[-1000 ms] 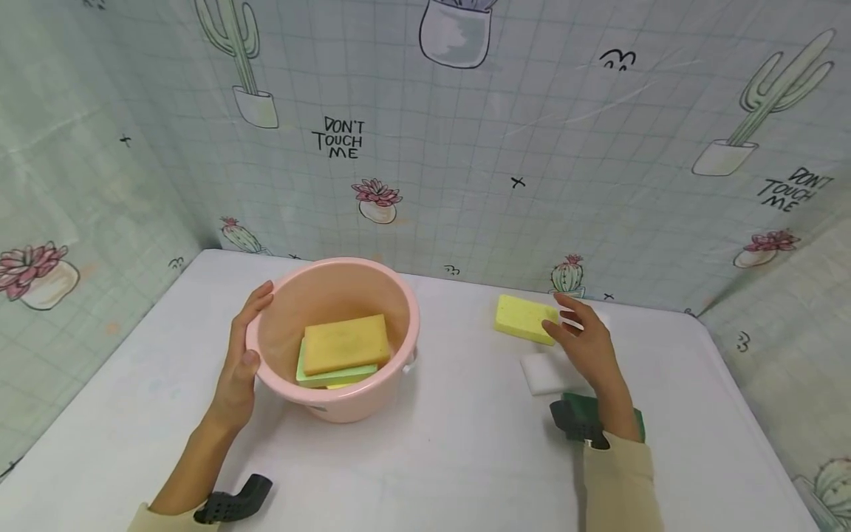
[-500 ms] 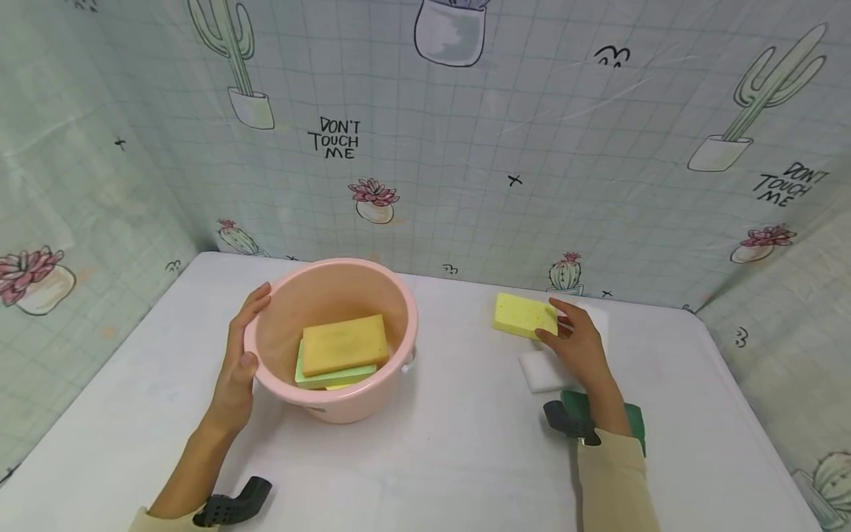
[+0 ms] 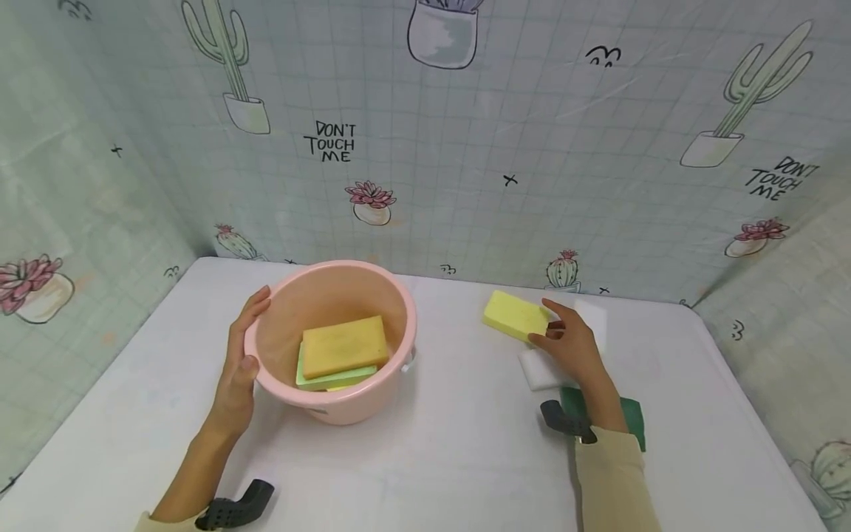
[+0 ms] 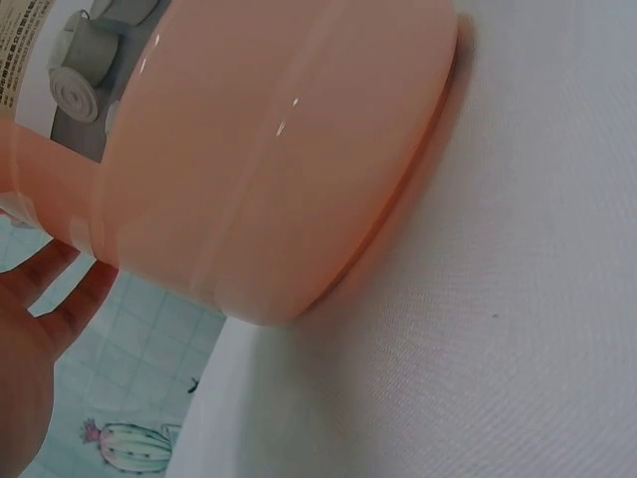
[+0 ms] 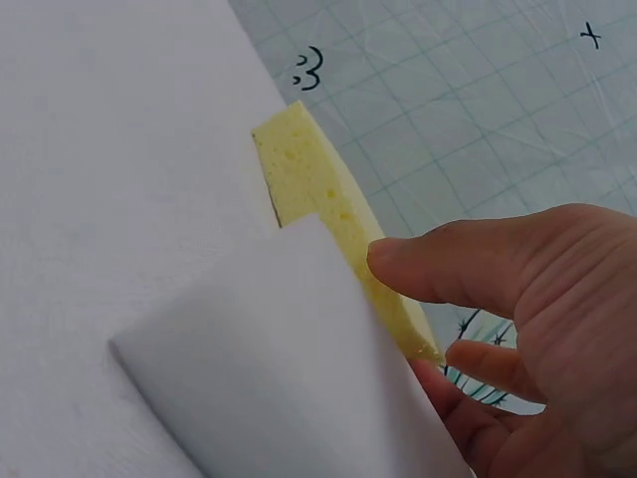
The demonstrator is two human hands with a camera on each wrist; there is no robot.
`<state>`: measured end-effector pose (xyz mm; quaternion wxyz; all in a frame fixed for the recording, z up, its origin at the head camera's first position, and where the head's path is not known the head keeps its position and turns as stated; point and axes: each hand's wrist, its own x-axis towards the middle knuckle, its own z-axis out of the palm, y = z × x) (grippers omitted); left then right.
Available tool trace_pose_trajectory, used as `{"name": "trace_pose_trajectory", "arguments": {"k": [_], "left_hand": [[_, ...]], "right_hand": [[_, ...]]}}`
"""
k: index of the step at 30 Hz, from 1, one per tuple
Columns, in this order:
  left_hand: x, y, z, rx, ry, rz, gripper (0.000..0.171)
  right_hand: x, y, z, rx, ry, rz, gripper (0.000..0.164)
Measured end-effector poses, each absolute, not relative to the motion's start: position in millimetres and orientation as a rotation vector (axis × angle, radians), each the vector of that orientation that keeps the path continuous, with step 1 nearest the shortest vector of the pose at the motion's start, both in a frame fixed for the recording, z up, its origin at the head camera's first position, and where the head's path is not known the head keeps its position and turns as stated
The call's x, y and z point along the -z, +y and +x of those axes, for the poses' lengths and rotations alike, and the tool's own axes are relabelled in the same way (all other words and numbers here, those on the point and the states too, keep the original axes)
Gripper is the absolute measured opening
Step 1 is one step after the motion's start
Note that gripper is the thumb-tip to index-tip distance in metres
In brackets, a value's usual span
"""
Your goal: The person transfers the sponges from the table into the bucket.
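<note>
A pink bucket (image 3: 352, 406) stands at the left; inside it a yellow sponge (image 3: 346, 347) lies on a light green one (image 3: 332, 380). Along its left outer side rests my left hand (image 3: 238, 377), thumb toward me and fingers, nearly straight in the left wrist view, against the wall. My right hand (image 3: 573, 343) pinches the right end of a pale yellow sponge (image 3: 512, 314) on the table. In the right wrist view its thumb presses this sponge's upper edge, while a white sponge (image 5: 249, 349) partly hides the grip.
A white sponge (image 3: 537, 369) lies just below my right hand, with another white piece (image 3: 594, 318) behind it. Under my right forearm is a dark green pad (image 3: 634, 423). A patterned cloth wall (image 3: 452, 148) rises behind the white table (image 3: 452, 458).
My right hand has come left and closed on the end of the pale yellow sponge, which has shifted slightly left and turned. The left hand and bucket stay put.
</note>
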<state>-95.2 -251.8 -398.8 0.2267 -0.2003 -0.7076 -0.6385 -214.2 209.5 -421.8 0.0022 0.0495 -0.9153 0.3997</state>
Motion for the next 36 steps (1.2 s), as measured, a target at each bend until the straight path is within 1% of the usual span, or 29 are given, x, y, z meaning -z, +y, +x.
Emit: {"name": "trace_pose_trajectory", "arguments": {"k": [6, 11, 24, 36], "left_hand": [[398.9, -251.1, -95.2, 1.740, -1.964, -0.545, 0.061], [399.4, -251.2, -96.0, 1.745, -1.956, -0.558, 0.061], [399.7, -251.2, -96.0, 1.734, -1.941, -0.587, 0.061], [399.5, -251.2, -94.0, 1.743, -1.951, -0.570, 0.062]], "right_hand": [[426.2, 205.8, -218.0, -1.174, -2.907, 0.226, 0.075], [427.1, 203.8, -217.8, -1.144, -2.969, 0.188, 0.079], [422.9, 200.7, -213.1, -1.180, -2.993, 0.071, 0.076], [427.4, 200.9, -213.3, -1.202, -2.960, 0.047, 0.073]]}}
